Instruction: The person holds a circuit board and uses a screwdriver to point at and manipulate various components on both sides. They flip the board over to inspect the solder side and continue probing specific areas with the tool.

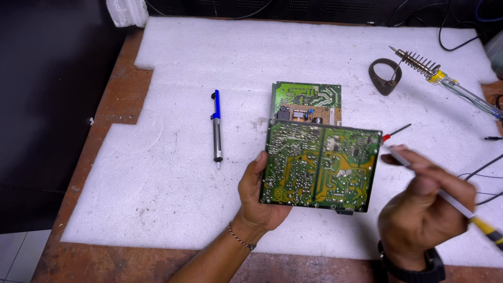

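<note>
The left hand is largely hidden behind the green circuit board, whose component side is turned away, the smaller board is half covered by it, and the blurred white tool in the right hand is cut off at the right edge.

Both forearms are bare, with no sleeves in view. The left hand carries a thin bracelet around the wrist, just below the palm; it is made of small beads in a reddish and pale pattern. The right hand has a black watch with a wide dark strap around its wrist, partly cut by the lower edge. No rings or gloves show on the fingers.
</note>
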